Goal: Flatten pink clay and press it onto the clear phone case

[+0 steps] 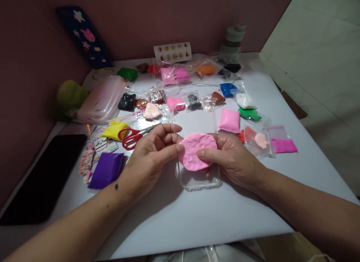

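Both hands hold a flattened disc of pink clay (195, 149) just above a clear phone case (197, 181) that lies on the white table (197, 217). My left hand (153, 153) pinches the disc's left edge between thumb and fingers. My right hand (227, 157) grips its right edge, thumb on top. The case's far end reaches up behind the hands.
Red-handled scissors (132, 136), a yellow clay bag (114, 130) and a purple clay bag (107, 170) lie at left. Several small bags of coloured clay spread across the back and right. A dark phone (42, 179) rests at the left edge, a pink plastic container (102, 98) behind it.
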Tool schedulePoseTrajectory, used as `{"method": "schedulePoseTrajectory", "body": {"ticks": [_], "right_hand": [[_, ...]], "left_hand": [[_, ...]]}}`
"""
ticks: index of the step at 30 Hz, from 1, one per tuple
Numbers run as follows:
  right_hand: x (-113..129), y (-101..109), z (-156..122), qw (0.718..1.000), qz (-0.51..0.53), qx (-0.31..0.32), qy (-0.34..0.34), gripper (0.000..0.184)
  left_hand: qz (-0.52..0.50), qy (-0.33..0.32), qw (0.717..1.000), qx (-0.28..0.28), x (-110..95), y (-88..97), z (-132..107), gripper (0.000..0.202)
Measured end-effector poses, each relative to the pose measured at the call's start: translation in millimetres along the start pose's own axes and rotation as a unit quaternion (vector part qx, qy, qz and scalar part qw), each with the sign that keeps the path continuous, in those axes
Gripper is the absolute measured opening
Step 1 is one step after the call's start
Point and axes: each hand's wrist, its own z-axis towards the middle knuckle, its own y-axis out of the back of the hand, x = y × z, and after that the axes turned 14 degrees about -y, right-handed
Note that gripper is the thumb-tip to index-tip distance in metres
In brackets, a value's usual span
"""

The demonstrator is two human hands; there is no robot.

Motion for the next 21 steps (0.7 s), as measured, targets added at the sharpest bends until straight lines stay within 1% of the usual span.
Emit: {"method": "schedulePoseTrajectory", "body": {"ticks": [3,6,9,13,17,21], "right_hand": [[-1.3,0.7,-0.7,1.0,-0.012,-0.003,0.001,0.009],[-0.9,1.1,-1.3,1.0,-0.026,-0.002,0.001,0.009],[1.8,0.1,-2.1,0.999,-0.034,0.007,0.0,0.009],[4.4,-1.1,-2.6,0.999,-0.049,0.004,0.002,0.007],[1.9,0.6,-1.8,0.999,-0.034,0.01,0.005,0.01],[-1.2,2.3,0.2,1.0,-0.019,0.017,0.009,0.016]], "left_hand": [[-0.017,-0.001,1.0,0.008,1.7,0.7,1.9,0.031],[-0.01,-0.017,1.0,0.0,4.7,0.1,3.0,0.034],[0.004,-0.031,0.999,-0.014,6.1,-1.2,2.0,0.031],[0.018,-0.049,0.999,-0.001,4.6,-1.4,-0.7,0.028],[0.047,-0.033,0.998,0.018,3.7,-0.1,-2.3,0.027],[0.074,0.009,0.996,0.052,5.9,0.1,-1.9,0.042]]}}
